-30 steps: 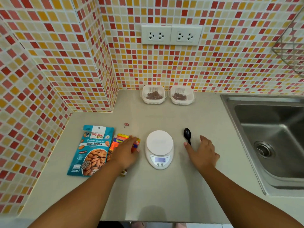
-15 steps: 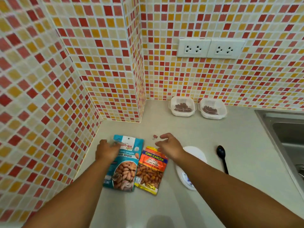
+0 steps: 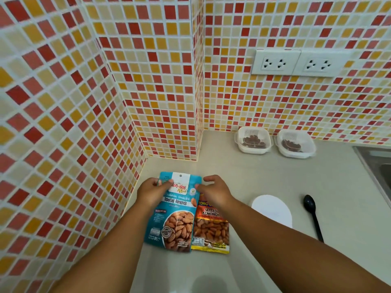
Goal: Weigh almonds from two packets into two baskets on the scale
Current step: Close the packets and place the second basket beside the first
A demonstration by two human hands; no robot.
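A blue packet of roasted almonds (image 3: pixel 177 220) lies near the left wall, its right edge over an orange packet of salted almonds (image 3: pixel 211 229). My left hand (image 3: pixel 153 191) pinches the blue packet's top left corner. My right hand (image 3: pixel 215 191) is at its top right corner, thumb on the packet's edge. Two white baskets (image 3: pixel 252 134) (image 3: pixel 296 154) holding a few almonds stand against the back wall. The white scale (image 3: pixel 273 208) sits right of the packets, partly hidden by my right forearm.
A black spoon (image 3: pixel 313 214) lies on the counter right of the scale. A steel sink (image 3: pixel 378 166) cuts into the counter at the far right. Tiled walls close off the left and back, with two sockets (image 3: pixel 296 63) above the baskets.
The view has swung left. My left hand moved from the orange packet to the blue one. My right hand left the spot beside the spoon and crossed over the scale to the blue packet's top.
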